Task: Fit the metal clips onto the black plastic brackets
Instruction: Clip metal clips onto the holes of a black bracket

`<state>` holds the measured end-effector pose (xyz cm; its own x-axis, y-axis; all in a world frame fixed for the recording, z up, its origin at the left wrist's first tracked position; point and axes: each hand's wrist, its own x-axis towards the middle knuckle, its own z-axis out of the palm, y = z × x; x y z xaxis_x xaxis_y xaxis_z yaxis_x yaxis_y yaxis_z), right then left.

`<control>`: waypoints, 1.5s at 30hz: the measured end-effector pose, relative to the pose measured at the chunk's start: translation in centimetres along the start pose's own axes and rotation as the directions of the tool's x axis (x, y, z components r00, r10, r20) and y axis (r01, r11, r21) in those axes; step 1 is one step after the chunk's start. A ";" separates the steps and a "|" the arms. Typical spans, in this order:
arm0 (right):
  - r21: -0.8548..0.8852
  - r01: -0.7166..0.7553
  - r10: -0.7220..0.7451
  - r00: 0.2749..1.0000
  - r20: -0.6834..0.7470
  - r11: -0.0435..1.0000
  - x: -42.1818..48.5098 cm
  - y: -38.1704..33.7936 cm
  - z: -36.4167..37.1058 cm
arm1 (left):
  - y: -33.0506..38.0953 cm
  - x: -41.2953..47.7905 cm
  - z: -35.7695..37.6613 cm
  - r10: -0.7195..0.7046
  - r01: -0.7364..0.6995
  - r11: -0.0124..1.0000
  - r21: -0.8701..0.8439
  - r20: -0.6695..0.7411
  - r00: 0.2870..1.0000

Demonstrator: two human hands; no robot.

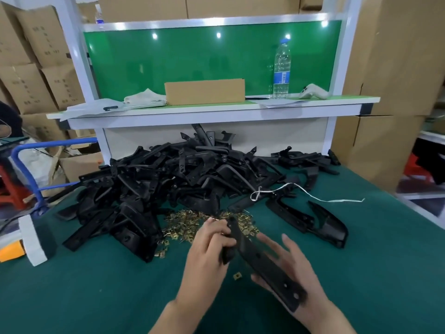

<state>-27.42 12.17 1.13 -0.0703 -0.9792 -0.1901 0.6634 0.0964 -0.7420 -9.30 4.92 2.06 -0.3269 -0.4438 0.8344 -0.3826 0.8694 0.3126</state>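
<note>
A long black plastic bracket (261, 259) lies across both my hands above the green table. My left hand (207, 251) grips its far end, fingers curled round the bracket near the top. My right hand (296, 273) supports the near part from below, fingers spread and fairly straight. A heap of brass-coloured metal clips (192, 225) lies just beyond my hands. One loose clip (237, 276) sits on the mat under the bracket. A big pile of black brackets (180, 184) fills the table's far left.
Two separate brackets (310, 218) lie to the right with a white string (313, 194). A shelf (216, 109) behind holds a cardboard box (204, 91) and a water bottle (281, 71). A grey foam block (36, 239) sits at the left edge. Cardboard boxes (395, 68) stand at both sides.
</note>
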 end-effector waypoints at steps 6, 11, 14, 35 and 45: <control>-0.331 -0.007 0.036 0.996 0.082 0.944 1.0 -0.9 -0.4 | -1.0 -0.9 1.6 0.065 -0.073 0.991 0.110 0.078 0.995; -0.842 0.074 -0.069 0.997 0.043 0.534 2.1 -4.3 2.4 | -0.7 -1.0 2.3 0.188 -0.215 0.968 0.131 0.189 0.964; -0.969 0.118 -0.236 0.970 0.065 0.219 3.8 -4.3 3.2 | -1.2 -0.9 2.7 0.171 -0.199 0.976 0.094 0.248 0.954; -0.901 0.005 -0.460 0.859 0.226 -0.434 10.9 -0.4 0.7 | -11.6 0.7 2.6 -0.465 0.258 0.826 0.502 0.347 0.815; -0.908 0.030 -0.403 0.890 0.214 -0.417 10.5 -1.0 1.2 | -10.8 1.1 2.4 -0.417 0.265 0.849 0.457 0.271 0.867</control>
<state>-27.93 1.59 0.60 -0.1703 -0.9485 0.2672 -0.9556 0.0928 -0.2798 -7.55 -5.46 -1.51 -0.3581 -0.8065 0.4704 -0.8065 0.5210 0.2794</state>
